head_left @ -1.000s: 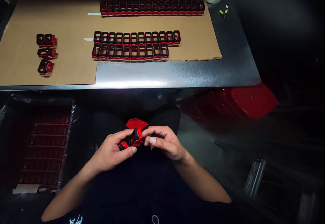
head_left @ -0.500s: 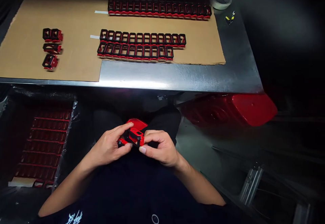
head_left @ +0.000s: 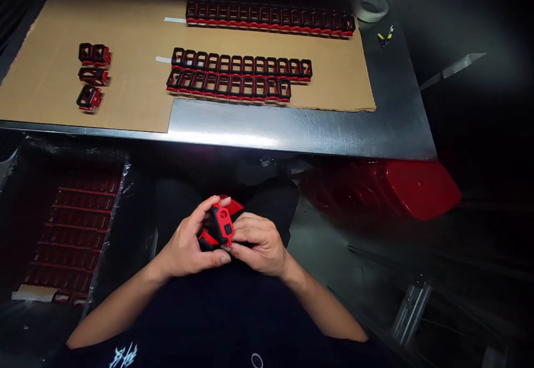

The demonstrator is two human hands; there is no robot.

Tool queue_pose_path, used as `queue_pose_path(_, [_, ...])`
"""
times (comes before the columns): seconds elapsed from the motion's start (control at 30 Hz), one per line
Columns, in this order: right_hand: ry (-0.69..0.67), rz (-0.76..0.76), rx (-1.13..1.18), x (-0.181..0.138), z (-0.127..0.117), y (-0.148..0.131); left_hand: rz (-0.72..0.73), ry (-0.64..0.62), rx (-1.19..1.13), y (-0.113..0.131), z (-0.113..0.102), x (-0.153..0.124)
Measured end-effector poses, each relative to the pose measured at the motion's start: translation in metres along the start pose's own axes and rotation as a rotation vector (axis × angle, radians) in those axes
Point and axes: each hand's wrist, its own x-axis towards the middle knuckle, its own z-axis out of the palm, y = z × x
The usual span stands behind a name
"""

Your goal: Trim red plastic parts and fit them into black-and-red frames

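Dim workroom; stainless steel bench ahead of the person, with a cardboard sheet covering most of it.

Hands at lap level, below the bench edge. Left hand curled around a red-and-black moulded part, fingers over its top. Right hand closed on the same part from the other side, fingertips meeting it near the left thumb. Both gripping. Part held upright between them, above dark trousers; a square black patch shows on its red face, and a further red section sits behind the fingers.

Left of the lap: a plastic-lined bin holding rows of red pieces. Right: a large red shell lying low, below the bench, near a metal bracket.

On the cardboard: three rows of black frames with red edges, the far row longest, the two nearer rows side by side and touching. Three loose pieces stand well apart at left. Past the cardboard's far corner, on steel: a tape roll and a small yellow-and-black item.
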Motion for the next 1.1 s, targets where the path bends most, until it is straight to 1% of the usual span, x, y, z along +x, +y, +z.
queue_pose_path(0.1, [-0.001,0.001,-0.046,0.000,0.000,0.001,0.004,0.026,0.075,0.002,0.003,0.002])
queue_pose_path(0.27, [-0.054,0.005,-0.020,0.003,-0.004,-0.008,-0.003,0.039,0.068,0.003,0.006,0.002])
queue_pose_path(0.3, [-0.041,0.014,-0.017,0.003,-0.005,-0.011,-0.007,0.050,0.066,0.003,0.006,0.001])
queue_pose_path(0.37, [0.054,-0.004,-0.079,0.001,-0.007,-0.015,-0.015,0.083,0.069,0.003,0.007,0.001])
queue_pose_path(0.43, [0.139,-0.101,-0.228,-0.002,-0.008,-0.016,-0.022,0.116,0.076,0.003,0.007,0.001])
queue_pose_path(0.5, [0.128,-0.167,-0.399,-0.006,-0.010,-0.014,-0.035,0.152,0.094,0.004,0.008,0.002])
queue_pose_path(0.53, [0.126,-0.158,-0.469,-0.007,-0.011,-0.013,-0.048,0.169,0.103,0.005,0.008,0.002])
queue_pose_path(0.57, [0.155,-0.118,-0.526,-0.008,-0.014,-0.012,-0.065,0.186,0.110,0.006,0.008,0.003])
queue_pose_path(0.63, [0.300,-0.011,-0.577,-0.008,-0.019,-0.011,-0.089,0.206,0.113,0.008,0.008,0.003])
queue_pose_path(0.67, [0.376,0.031,-0.562,-0.007,-0.022,-0.012,-0.089,0.203,0.112,0.008,0.008,0.003])
queue_pose_path(0.7, [0.422,0.080,-0.517,-0.006,-0.024,-0.014,-0.075,0.193,0.114,0.009,0.008,0.003])
queue_pose_path(0.73, [0.430,0.143,-0.435,-0.005,-0.025,-0.016,-0.053,0.182,0.124,0.009,0.009,0.003])
queue_pose_path(0.77, [0.399,0.227,-0.308,-0.003,-0.024,-0.019,-0.025,0.168,0.142,0.009,0.009,0.004])
queue_pose_path(0.87, [0.171,0.569,0.264,0.001,-0.018,-0.023,0.077,0.132,0.222,0.008,0.009,0.004])
queue_pose_path(0.93, [0.080,0.737,0.588,0.002,-0.011,-0.023,0.132,0.123,0.269,0.006,0.009,0.004])
queue_pose_path(1.0, [0.086,0.817,0.737,0.004,-0.005,-0.021,0.157,0.124,0.295,0.006,0.009,0.004])
queue_pose_path(1.1, [0.120,0.845,0.814,0.005,-0.001,-0.019,0.159,0.122,0.310,0.006,0.008,0.004])
